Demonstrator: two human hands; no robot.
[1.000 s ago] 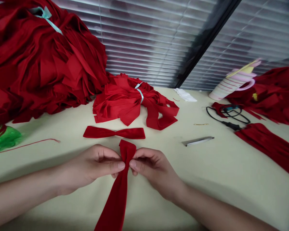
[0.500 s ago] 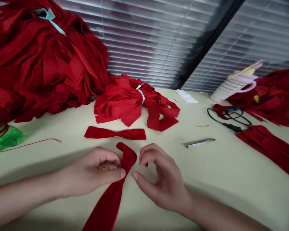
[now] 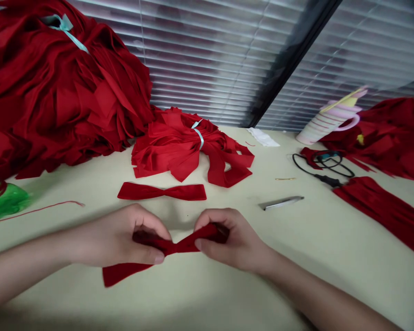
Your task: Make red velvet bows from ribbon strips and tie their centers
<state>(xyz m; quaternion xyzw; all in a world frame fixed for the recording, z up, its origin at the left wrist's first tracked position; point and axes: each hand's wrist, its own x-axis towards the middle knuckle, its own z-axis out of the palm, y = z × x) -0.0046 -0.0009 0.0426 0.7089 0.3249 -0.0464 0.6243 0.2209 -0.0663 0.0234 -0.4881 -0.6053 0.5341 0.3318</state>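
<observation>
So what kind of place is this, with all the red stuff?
It looks like a workroom where fabric bows get made. There's a big heap of red fabric, a ribboned bundle of strips, and a finished-looking bow on the table.

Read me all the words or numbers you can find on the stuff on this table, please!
There are no words, labels, brands or numbers that can be read here.
The silver tool shows no readable marks.
The small blue part on the black cord is too small to tell.
</observation>
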